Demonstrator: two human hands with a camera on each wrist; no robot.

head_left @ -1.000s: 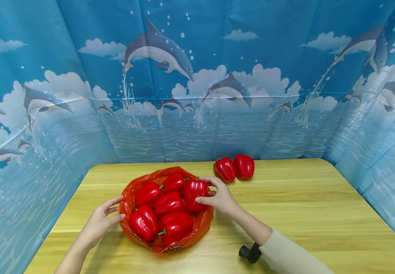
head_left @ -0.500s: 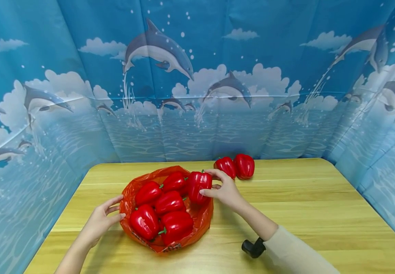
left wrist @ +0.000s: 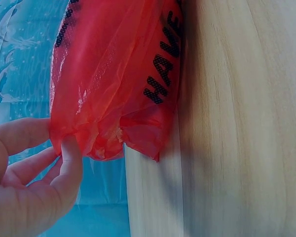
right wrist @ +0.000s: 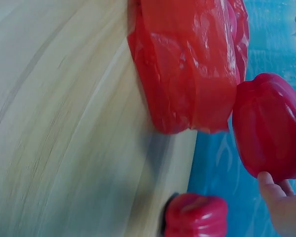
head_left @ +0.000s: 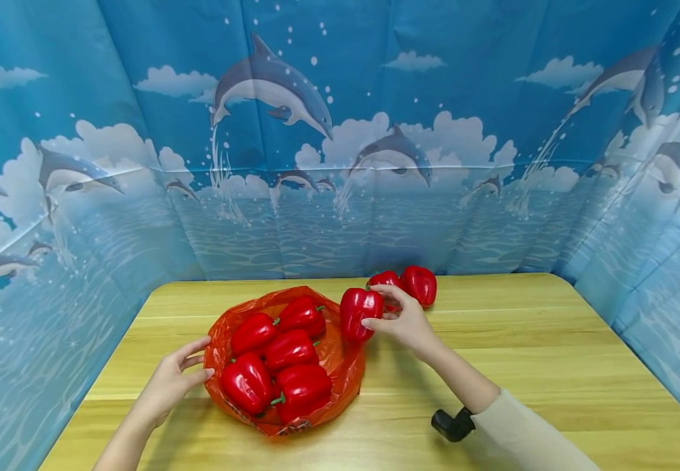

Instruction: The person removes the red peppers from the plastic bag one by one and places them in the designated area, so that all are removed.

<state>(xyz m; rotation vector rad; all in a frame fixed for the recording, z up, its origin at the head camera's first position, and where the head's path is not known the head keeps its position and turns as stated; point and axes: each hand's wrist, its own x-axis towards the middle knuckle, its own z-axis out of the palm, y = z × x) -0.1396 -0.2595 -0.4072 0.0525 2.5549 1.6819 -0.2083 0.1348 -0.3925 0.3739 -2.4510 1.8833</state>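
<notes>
At the left, the rim of the orange bag is pinched by the fingers of the left hand, with five red peppers lying inside. At the bag's right rim, another pepper is gripped by the fingers of the right hand; whether the bag is touched there cannot quite be told, but its thin film could be snagged and dragged, or the glossy pepper could slip and be dropped onto the worktop, where two loose peppers are set farther right.

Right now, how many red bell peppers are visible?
8: five peppers in the orange plastic bag, one pepper in the right hand, two peppers behind that hand. More may be hidden.
</notes>
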